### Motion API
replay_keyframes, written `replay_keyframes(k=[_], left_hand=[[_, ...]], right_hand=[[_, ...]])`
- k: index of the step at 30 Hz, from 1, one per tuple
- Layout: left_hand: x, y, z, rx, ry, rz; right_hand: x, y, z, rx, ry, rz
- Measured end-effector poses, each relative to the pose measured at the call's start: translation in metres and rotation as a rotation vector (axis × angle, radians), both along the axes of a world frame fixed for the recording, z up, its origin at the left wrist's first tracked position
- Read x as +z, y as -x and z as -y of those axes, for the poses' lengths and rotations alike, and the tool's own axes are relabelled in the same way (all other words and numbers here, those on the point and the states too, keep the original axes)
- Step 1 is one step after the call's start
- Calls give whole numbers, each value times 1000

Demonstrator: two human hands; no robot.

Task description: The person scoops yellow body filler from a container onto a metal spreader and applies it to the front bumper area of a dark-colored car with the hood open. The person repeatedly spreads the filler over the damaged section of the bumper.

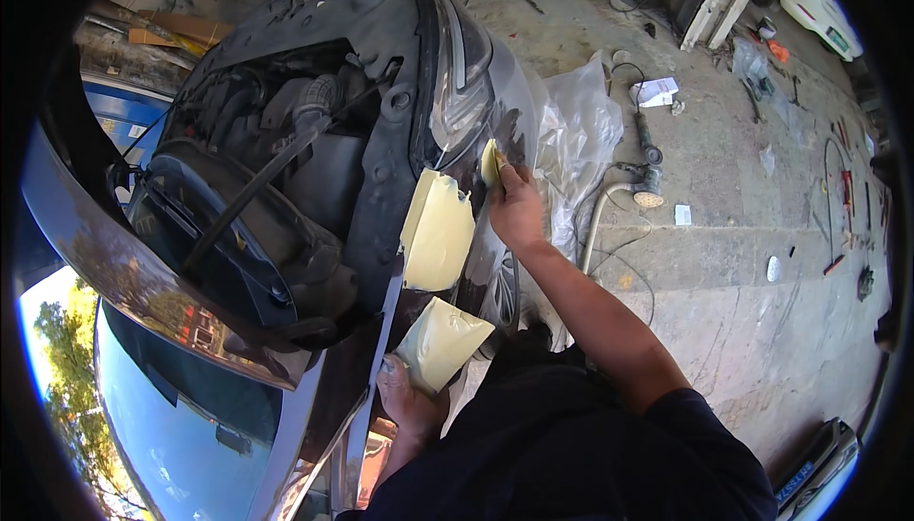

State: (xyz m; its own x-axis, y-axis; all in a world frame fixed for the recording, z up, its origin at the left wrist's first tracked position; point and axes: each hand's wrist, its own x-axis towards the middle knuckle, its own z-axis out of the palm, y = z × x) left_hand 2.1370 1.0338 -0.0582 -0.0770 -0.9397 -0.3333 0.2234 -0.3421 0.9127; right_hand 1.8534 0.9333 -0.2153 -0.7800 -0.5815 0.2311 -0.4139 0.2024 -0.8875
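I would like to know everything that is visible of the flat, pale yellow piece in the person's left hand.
The flat piece looks thin and roughly four-sided, its visible face largely covered with a pale yellow, paste-like coat; a greyer zone shows toward its left edge. The material underneath cannot be told. It is turned with one corner pointing up in the picture, and the left hand grips its lower left part. It appears just below the pale yellow patch; whether it touches the car is unclear.

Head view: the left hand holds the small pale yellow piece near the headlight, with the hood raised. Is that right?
Not quite: the right hand holds the small pale yellow piece near the headlight, with the hood raised, as the head view shows.
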Motion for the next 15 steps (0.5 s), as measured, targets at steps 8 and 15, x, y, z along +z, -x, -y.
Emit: replay_keyframes(k=[8, 15], left_hand=[[-5, -7, 3, -229, 785, 857], [-13, -18, 2, -270, 730, 774]], right_hand=[[14, -16, -31, 123, 92, 35], [6, 17, -20, -6, 100, 81]])
